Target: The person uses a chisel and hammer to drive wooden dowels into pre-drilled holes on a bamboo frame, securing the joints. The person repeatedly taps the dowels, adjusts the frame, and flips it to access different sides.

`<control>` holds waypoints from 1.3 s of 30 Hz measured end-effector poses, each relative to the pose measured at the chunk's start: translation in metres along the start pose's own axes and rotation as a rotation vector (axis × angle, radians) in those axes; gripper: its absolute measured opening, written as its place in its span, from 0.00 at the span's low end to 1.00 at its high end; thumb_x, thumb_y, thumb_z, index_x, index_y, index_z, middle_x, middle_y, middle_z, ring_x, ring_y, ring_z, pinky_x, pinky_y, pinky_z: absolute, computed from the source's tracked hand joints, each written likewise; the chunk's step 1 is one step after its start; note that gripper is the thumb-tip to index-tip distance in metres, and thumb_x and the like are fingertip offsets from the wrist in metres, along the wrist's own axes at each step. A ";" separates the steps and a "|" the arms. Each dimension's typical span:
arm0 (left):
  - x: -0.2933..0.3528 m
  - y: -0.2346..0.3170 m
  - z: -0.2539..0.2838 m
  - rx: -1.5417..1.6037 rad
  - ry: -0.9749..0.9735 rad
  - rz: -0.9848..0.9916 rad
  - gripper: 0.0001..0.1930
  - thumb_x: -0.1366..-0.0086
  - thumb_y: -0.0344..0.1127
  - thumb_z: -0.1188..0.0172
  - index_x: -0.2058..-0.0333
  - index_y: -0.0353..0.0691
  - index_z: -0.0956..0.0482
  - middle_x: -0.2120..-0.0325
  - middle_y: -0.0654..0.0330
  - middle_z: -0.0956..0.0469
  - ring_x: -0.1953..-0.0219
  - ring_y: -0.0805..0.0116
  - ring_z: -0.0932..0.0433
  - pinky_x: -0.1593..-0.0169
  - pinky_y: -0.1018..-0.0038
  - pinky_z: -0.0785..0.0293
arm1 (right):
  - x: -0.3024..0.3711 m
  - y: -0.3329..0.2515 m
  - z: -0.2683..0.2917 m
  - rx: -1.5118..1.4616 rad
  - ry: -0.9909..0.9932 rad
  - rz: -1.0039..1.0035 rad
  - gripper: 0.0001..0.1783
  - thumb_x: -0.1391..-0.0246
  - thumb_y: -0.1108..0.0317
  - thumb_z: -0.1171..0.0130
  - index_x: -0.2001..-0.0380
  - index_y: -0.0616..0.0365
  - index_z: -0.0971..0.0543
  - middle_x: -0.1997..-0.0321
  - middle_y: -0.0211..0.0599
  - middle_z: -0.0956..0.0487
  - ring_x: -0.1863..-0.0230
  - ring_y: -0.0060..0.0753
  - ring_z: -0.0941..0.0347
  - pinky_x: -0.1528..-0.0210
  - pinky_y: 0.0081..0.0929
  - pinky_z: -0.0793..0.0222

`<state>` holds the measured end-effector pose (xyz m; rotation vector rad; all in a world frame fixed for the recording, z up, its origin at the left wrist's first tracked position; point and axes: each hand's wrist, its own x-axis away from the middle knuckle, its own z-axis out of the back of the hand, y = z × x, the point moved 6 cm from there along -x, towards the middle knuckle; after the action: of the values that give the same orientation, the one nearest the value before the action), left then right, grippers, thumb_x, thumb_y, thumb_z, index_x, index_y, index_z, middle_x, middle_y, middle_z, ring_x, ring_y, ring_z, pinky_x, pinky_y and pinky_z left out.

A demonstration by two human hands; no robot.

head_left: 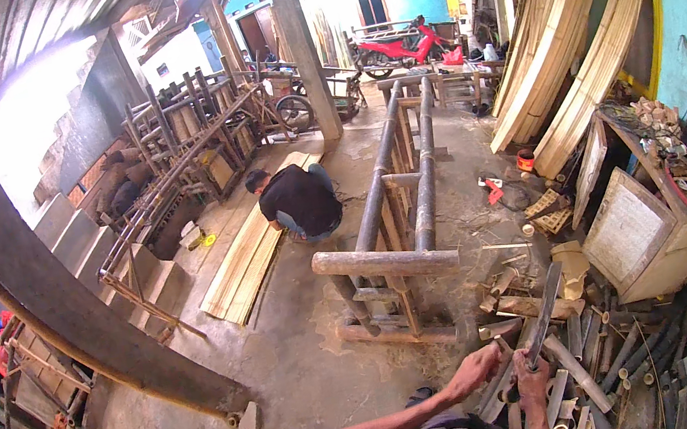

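Observation:
My right hand point(533, 376) is closed round the lower end of a machete point(547, 307), whose long grey blade points up and away from me. Just left of it, my left hand point(478, 371) is closed, with its fingers bent toward the machete. Whatever the left fingers hold is too small to make out. Under and beyond both hands lies a heap of cut bamboo pieces point(575, 368).
A bamboo frame bench point(386, 263) stands ahead. Left of it a person in black point(300, 201) crouches over flat bamboo strips point(245, 270). A wooden cabinet point(632, 232) and leaning bamboo slats point(590, 74) are at right. A concrete pillar point(110, 348) rises at left.

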<state>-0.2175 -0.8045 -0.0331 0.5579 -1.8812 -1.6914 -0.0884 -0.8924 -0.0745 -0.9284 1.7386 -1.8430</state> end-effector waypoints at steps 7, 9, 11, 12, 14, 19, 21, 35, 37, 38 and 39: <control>-0.017 0.005 0.009 -0.246 0.287 -0.631 0.10 0.34 0.33 0.47 0.56 0.38 0.24 0.58 0.49 0.26 0.53 0.55 0.26 0.49 0.66 0.30 | 0.016 -0.036 -0.016 0.070 0.024 -0.161 0.15 0.43 0.58 0.41 0.59 0.58 0.21 0.72 0.30 0.21 0.70 0.23 0.26 0.67 0.23 0.31; -0.042 -0.005 0.018 0.308 0.110 -0.223 0.13 0.29 0.38 0.54 0.54 0.36 0.28 0.66 0.54 0.23 0.63 0.65 0.23 0.60 0.71 0.26 | 0.011 -0.048 -0.003 0.142 0.095 0.133 0.19 0.44 0.58 0.41 0.54 0.59 0.22 0.63 0.37 0.20 0.60 0.33 0.25 0.55 0.29 0.31; -0.044 0.043 0.029 0.175 0.189 -0.047 0.15 0.27 0.41 0.58 0.53 0.35 0.32 0.71 0.60 0.26 0.71 0.72 0.27 0.68 0.76 0.30 | 0.007 -0.069 0.015 0.308 0.150 0.358 0.21 0.45 0.60 0.41 0.51 0.59 0.23 0.56 0.44 0.20 0.50 0.42 0.25 0.45 0.34 0.34; -0.042 0.056 0.034 0.066 0.192 -0.133 0.15 0.27 0.42 0.57 0.53 0.35 0.32 0.73 0.63 0.29 0.74 0.74 0.31 0.71 0.77 0.33 | 0.006 -0.076 0.018 0.379 0.161 0.417 0.20 0.45 0.62 0.41 0.52 0.60 0.23 0.57 0.44 0.19 0.52 0.42 0.24 0.47 0.33 0.33; -0.043 0.060 0.034 0.113 0.108 -0.115 0.15 0.27 0.42 0.57 0.54 0.35 0.33 0.77 0.67 0.35 0.79 0.78 0.38 0.75 0.80 0.39 | 0.005 -0.083 0.028 0.467 0.167 0.422 0.18 0.48 0.65 0.40 0.54 0.60 0.22 0.58 0.45 0.19 0.55 0.42 0.22 0.50 0.32 0.30; -0.028 0.075 -0.004 0.260 -0.121 0.011 0.15 0.28 0.44 0.55 0.65 0.36 0.31 0.80 0.68 0.37 0.79 0.78 0.40 0.75 0.78 0.41 | 0.012 -0.102 0.028 0.769 0.095 0.571 0.16 0.59 0.73 0.39 0.61 0.56 0.21 0.65 0.45 0.20 0.62 0.48 0.22 0.61 0.34 0.26; -0.026 0.067 -0.011 0.276 -0.105 0.039 0.16 0.28 0.44 0.54 0.69 0.37 0.31 0.82 0.67 0.37 0.80 0.78 0.41 0.75 0.77 0.41 | 0.008 -0.100 0.023 0.832 0.022 0.577 0.19 0.61 0.72 0.38 0.60 0.55 0.22 0.64 0.43 0.20 0.62 0.47 0.22 0.61 0.36 0.27; 0.031 0.097 -0.012 0.079 -0.116 0.091 0.15 0.27 0.45 0.56 0.68 0.41 0.33 0.83 0.70 0.43 0.81 0.80 0.46 0.74 0.79 0.43 | -0.093 -0.059 0.146 1.072 0.613 0.263 0.18 0.47 0.54 0.45 0.76 0.57 0.19 0.80 0.47 0.22 0.75 0.51 0.23 0.71 0.49 0.29; 0.022 0.069 -0.005 0.392 -0.175 0.231 0.13 0.27 0.43 0.56 0.67 0.41 0.32 0.84 0.72 0.43 0.81 0.80 0.46 0.74 0.80 0.44 | -0.073 -0.070 0.145 0.890 0.639 0.310 0.17 0.49 0.55 0.42 0.76 0.60 0.20 0.77 0.51 0.21 0.70 0.51 0.22 0.68 0.47 0.28; 0.015 0.059 -0.006 0.478 -0.172 0.280 0.13 0.27 0.43 0.56 0.66 0.41 0.32 0.84 0.72 0.43 0.82 0.80 0.46 0.74 0.80 0.44 | -0.054 -0.077 0.120 0.948 0.564 0.382 0.15 0.51 0.56 0.42 0.73 0.58 0.19 0.74 0.50 0.20 0.68 0.50 0.22 0.66 0.45 0.27; 0.008 0.055 -0.010 0.556 -0.178 0.327 0.12 0.27 0.43 0.56 0.66 0.41 0.32 0.84 0.72 0.42 0.82 0.80 0.46 0.74 0.80 0.44 | -0.034 -0.085 0.087 0.997 0.499 0.452 0.13 0.53 0.58 0.41 0.70 0.56 0.19 0.72 0.48 0.20 0.66 0.49 0.21 0.64 0.44 0.27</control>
<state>-0.2145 -0.8101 0.0225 0.2815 -2.4317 -1.0317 0.0091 -0.9182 0.0024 0.3047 0.8588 -2.2885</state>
